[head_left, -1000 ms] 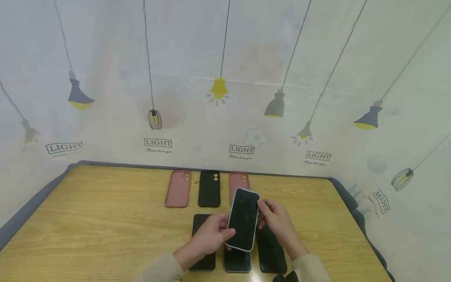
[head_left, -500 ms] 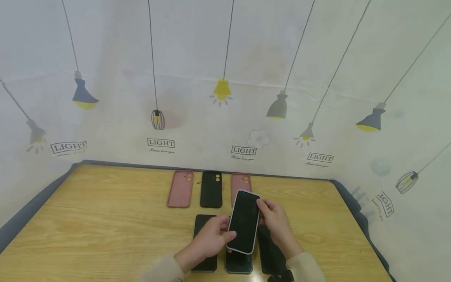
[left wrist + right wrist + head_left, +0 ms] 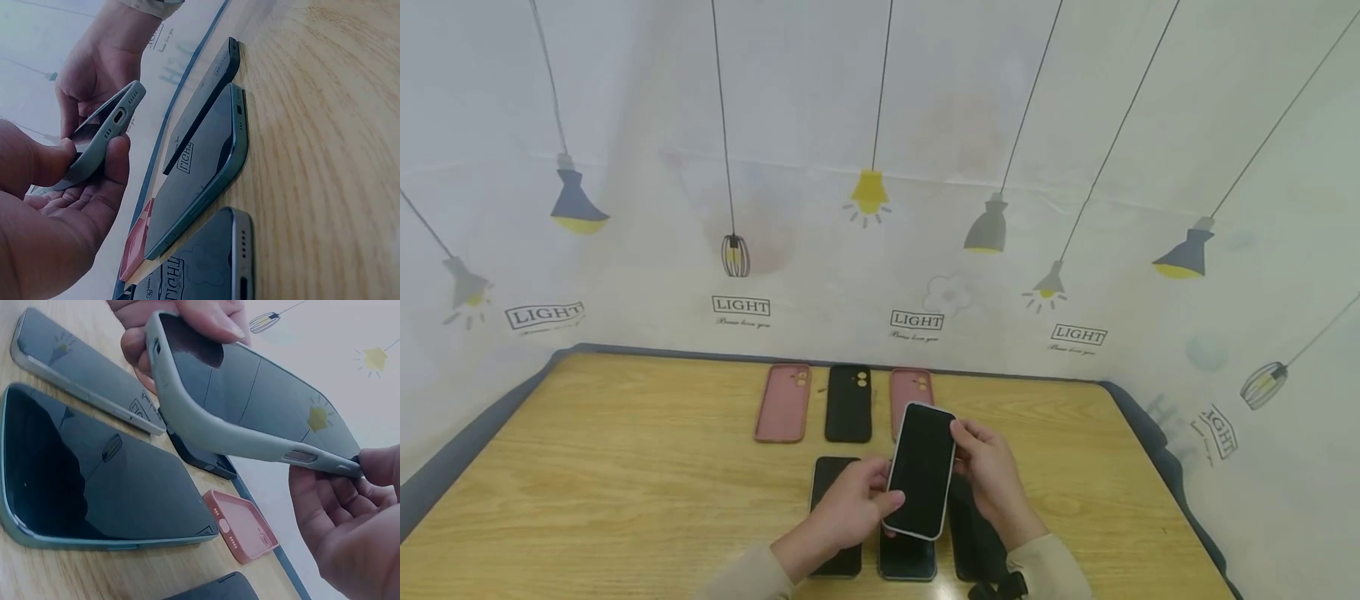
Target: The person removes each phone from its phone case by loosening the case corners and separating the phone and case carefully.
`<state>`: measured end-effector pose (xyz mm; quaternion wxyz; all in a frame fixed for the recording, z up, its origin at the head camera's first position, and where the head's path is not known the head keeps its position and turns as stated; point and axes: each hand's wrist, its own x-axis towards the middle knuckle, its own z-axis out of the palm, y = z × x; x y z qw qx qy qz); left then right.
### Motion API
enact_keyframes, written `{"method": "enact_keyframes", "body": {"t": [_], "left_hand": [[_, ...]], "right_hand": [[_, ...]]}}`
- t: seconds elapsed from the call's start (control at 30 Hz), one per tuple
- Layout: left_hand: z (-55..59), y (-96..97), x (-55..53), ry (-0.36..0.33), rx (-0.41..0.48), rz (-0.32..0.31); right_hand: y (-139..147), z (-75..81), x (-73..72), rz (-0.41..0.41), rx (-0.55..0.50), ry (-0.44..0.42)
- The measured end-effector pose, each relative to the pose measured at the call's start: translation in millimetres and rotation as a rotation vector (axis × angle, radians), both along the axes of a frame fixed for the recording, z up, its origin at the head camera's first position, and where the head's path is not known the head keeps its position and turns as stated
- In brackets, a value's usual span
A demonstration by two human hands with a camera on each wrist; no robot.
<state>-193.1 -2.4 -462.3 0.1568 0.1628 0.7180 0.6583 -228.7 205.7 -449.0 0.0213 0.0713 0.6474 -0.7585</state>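
Observation:
Both hands hold a smartphone point(image 3: 919, 471) in a pale grey case point(image 3: 212, 432), raised over the table with its dark screen facing up. My left hand point(image 3: 848, 504) grips the lower left edge, thumb on the screen's front and fingers beneath. At the upper right edge, my right hand point(image 3: 992, 479) pinches the phone between thumb and fingers. The case wraps the phone's bottom and sides; in the left wrist view its charging-port cutout point(image 3: 119, 116) shows. Just below lie three more phones, a left one point(image 3: 841, 560), a middle one point(image 3: 907, 564) and a right one point(image 3: 976, 537).
Along the back of the wooden table point(image 3: 625, 467) lie a pink phone case point(image 3: 781, 408), a black case point(image 3: 848, 408) and another pink case point(image 3: 912, 387), partly hidden by the held phone. A wall covering point(image 3: 820, 275) printed with lamps rises behind the table.
The hands keep their grip on the cased phone, which shifts only slightly to the right. The table items stay put; the head view moves a little.

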Motion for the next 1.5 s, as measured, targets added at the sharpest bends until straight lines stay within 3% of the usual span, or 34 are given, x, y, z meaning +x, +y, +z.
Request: {"method": "enact_keyframes", "body": {"t": [0.2, 0.57, 0.87, 1.17, 1.3, 1.5], "left_hand": [[0.0, -1.9, -0.5, 0.005, 0.01, 0.015], [-0.2, -1.7, 1.3, 0.025, 0.015, -0.016], [3.5, 2.8, 3.6, 0.031, 0.011, 0.003], [2.0, 0.7, 0.7, 0.026, 0.007, 0.028], [2.0, -2.7, -0.9, 0.007, 0.036, 0.049], [2.9, -7.5, -4.4, 0.029, 0.043, 0.113]], "right_hand": [[-0.6, 1.0, 1.3, 0.004, -0.039, 0.019], [-5.3, 4.1, 3.3, -0.001, 0.164, 0.094], [-7.7, 6.4, 4.9, -0.035, 0.131, 0.07], [-7.2, 3.8, 5.9, -0.013, 0.013, 0.023], [-5.5, 2.6, 11.7, 0.06, 0.031, -0.004], [2.2, -1.2, 23.9, 0.343, 0.145, -0.01]]}}
